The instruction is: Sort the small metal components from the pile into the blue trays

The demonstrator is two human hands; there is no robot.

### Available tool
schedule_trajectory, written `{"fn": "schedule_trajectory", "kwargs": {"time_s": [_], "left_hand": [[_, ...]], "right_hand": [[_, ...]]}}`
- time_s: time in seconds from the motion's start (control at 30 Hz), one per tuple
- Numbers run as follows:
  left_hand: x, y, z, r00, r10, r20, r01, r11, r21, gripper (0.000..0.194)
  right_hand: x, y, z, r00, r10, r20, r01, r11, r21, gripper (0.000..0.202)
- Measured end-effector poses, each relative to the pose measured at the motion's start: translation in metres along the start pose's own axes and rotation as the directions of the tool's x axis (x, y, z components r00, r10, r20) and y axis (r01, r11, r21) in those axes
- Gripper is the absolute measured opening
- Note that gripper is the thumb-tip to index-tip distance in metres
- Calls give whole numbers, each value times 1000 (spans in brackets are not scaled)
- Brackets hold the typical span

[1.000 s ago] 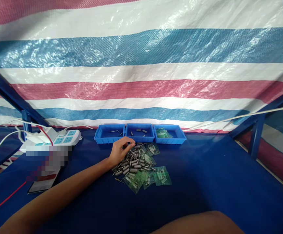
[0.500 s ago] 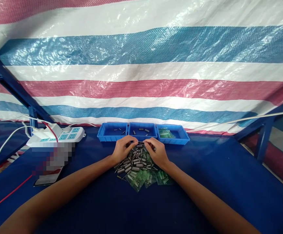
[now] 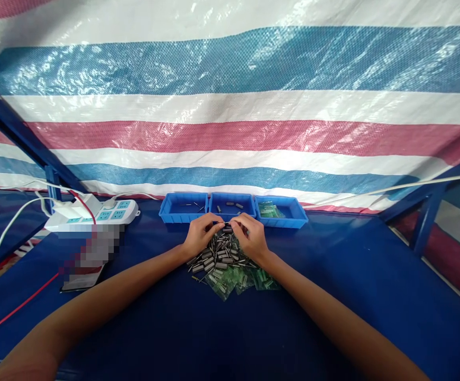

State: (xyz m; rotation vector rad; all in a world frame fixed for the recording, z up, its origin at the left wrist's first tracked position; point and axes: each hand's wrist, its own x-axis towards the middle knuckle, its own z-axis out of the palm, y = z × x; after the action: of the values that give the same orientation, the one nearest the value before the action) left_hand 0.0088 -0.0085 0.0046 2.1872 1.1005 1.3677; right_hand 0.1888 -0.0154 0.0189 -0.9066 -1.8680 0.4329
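Note:
My left hand (image 3: 201, 236) and my right hand (image 3: 250, 236) meet fingertip to fingertip above a heap of small metal parts (image 3: 222, 253). Both are closed in a pinch on a thin, dark rod-like piece (image 3: 227, 223), too small to make out exactly. Thin metal pins and short grey cylinders make up the heap. Along its near side lie several small clear bags (image 3: 220, 281) with green tint and metal pieces inside. Part of the heap is hidden behind my fingers.
Three blue bins stand behind my hands: the left bin (image 3: 170, 217) holds thin pins, the middle bin (image 3: 243, 200) grey cylinders, the right bin (image 3: 293, 218) green bags. A power strip (image 3: 125, 211) with cables and a partly blurred flat object (image 3: 83, 278) lie left.
Both hands stay pinched together over the heap, with the right fingertips shifted slightly left. The camera view has tilted a little, so the bins appear higher.

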Motion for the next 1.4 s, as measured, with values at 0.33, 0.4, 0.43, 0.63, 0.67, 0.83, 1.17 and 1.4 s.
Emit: {"fn": "schedule_trajectory", "kwargs": {"time_s": [0.33, 0.4, 0.43, 0.63, 0.67, 0.83, 1.17, 1.4], "left_hand": [[0, 1, -1, 999, 9, 31, -9, 1000, -1, 20], [0, 2, -2, 999, 21, 48, -21, 1000, -11, 20], [0, 2, -2, 998, 24, 54, -23, 1000, -19, 20], [0, 0, -1, 993, 46, 104, -43, 998, -37, 19], [0, 0, -1, 992, 51, 112, -48, 998, -36, 19], [-1, 1, -1, 995, 58, 81, -56, 998, -28, 19], [-2, -1, -1, 1000, 24, 4, -24, 1000, -14, 16], [0, 4, -2, 998, 56, 8, -56, 998, -13, 18]], "right_hand": [[-10, 11, -4, 1000, -1, -15, 2, 999, 43, 19], [-11, 13, -3, 1000, -6, -17, 7, 999, 36, 19], [-11, 14, -2, 1000, -6, -16, 6, 999, 32, 20], [-11, 18, 1, 999, -15, -46, 16, 999, 36, 21], [-11, 18, 1, 998, -29, -51, 31, 999, 40, 19], [-13, 15, 3, 997, -48, -57, 50, 998, 30, 16], [-8, 11, 1, 999, -44, -23, 44, 999, -11, 20], [-12, 18, 3, 997, -76, -4, 76, 996, -44, 20]]}}
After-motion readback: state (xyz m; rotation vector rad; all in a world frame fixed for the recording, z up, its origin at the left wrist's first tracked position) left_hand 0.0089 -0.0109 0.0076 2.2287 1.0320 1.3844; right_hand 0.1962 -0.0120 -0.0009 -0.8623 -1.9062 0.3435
